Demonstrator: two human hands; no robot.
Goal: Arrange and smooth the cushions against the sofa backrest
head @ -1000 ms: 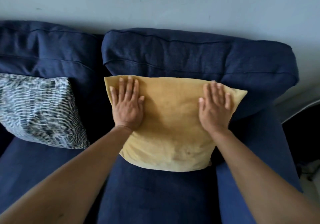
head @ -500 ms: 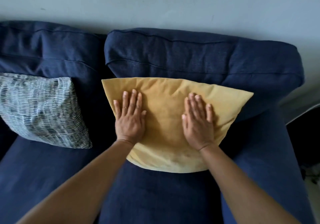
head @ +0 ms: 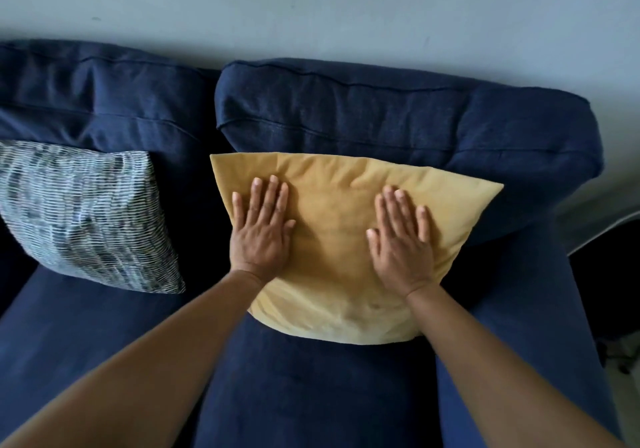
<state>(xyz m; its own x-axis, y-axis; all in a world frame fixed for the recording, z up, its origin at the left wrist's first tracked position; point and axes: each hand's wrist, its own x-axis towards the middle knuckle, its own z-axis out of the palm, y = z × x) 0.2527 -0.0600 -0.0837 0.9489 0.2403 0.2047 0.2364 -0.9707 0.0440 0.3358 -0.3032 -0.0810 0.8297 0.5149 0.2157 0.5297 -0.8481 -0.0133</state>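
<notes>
A mustard-yellow cushion (head: 332,212) leans against the right back pad of the navy sofa backrest (head: 381,115). My left hand (head: 261,229) lies flat on the cushion's left half, fingers spread and pointing up. On its right half my right hand (head: 401,240) presses flat the same way. Neither hand grips anything. A grey and white patterned cushion (head: 79,215) leans against the left back pad, apart from both hands.
The navy seat (head: 304,388) spreads below the cushions. The sofa's right armrest (head: 540,292) runs beside the yellow cushion. A pale wall (head: 311,8) rises behind the backrest, and dark floor objects (head: 609,295) sit at the far right.
My right hand slid from the cushion's upper right corner toward the middle, then back a little to the right. My left hand moved slightly down from the upper left.
</notes>
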